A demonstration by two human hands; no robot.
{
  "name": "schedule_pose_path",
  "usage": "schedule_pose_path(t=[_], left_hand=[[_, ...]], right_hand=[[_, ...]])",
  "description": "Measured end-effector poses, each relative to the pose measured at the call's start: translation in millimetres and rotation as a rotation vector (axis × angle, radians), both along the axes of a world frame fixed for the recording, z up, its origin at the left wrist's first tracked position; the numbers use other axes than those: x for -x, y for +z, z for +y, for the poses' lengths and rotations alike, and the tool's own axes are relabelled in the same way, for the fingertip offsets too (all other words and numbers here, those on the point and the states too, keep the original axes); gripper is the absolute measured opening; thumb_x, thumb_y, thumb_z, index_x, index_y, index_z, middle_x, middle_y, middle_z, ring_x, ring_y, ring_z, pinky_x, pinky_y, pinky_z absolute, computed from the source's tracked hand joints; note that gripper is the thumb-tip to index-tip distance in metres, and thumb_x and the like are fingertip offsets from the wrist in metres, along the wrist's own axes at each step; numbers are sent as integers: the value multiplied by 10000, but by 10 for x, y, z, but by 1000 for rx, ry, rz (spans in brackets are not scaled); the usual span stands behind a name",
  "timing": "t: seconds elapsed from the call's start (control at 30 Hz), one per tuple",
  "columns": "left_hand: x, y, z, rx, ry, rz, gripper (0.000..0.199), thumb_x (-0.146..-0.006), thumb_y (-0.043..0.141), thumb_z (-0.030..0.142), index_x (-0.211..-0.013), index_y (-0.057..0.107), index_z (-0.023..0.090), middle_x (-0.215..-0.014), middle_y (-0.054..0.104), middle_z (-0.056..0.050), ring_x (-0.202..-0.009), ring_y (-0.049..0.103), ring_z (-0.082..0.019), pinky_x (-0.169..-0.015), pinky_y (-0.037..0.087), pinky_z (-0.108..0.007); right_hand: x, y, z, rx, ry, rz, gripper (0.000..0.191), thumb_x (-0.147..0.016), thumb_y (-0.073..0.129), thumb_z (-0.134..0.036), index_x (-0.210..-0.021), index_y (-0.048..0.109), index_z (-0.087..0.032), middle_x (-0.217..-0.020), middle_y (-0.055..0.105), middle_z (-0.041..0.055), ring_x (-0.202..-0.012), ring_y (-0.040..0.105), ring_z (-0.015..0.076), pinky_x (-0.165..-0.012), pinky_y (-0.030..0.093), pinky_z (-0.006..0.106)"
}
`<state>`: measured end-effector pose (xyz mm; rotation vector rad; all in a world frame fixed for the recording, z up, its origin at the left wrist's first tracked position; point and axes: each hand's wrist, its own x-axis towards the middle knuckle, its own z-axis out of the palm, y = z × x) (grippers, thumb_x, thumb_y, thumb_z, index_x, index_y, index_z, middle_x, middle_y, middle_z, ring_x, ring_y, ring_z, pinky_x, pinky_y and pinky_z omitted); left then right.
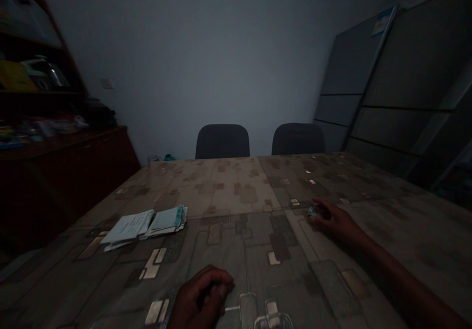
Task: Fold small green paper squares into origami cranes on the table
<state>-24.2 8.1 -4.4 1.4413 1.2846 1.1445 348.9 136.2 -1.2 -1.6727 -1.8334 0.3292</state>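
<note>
Right hand: the right hand (332, 218) is stretched out over the counter (228, 191), its fingers pinched around a small pale-green item (312, 211) that lies on the surface at its fingertips.
Item: it sits on the right half of the counter, well apart from the papers; too dim and small to say what it is.
Left hand: the left hand (201, 297) rests near the front edge, curled into a loose fist; nothing shows in it.
Papers: a loose stack of papers (145, 224) lies on the left side, fanned a little.
Chairs: two dark chairs (222, 141) stand at the far edge.
Grip advice: I would judge a fingertip pinch right for so small a thing; keep it low and steady on the slick patterned covering.
Light: the room is very dark, so feel counts for more than sight.
</note>
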Motion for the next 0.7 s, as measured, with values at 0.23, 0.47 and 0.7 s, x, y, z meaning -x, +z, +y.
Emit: schedule_pose_path(t=[0.23,0.47,0.7], left_hand=[[26,-67,17,-14,-35,21,234,-837,577,412,-739,689,231,-693,602,5,-572,523,-140,-543,391,-218],[20,-97,34,-21,-46,-14,252,-837,580,417,-735,690,215,-703,605,-9,-569,536,-140,-534,398,-224],[1,-80,28,-22,-27,-53,255,-823,601,437,-758,702,213,-714,628,-21,-557,543,-144,-521,415,-231]], right_hand=[[106,-115,55,-77,-74,-113,587,-749,601,-416,-1231,581,-80,-1118,665,192,-1005,614,337,-862,470,441],[112,-153,57,-119,-72,-150,495,-779,552,-376,-1175,617,-86,-1135,667,189,-1027,602,344,-896,449,455],[147,91,1,-179,-163,-43,552,-778,524,-484,-1155,615,-91,-989,693,170,-849,652,313,-760,505,433]])
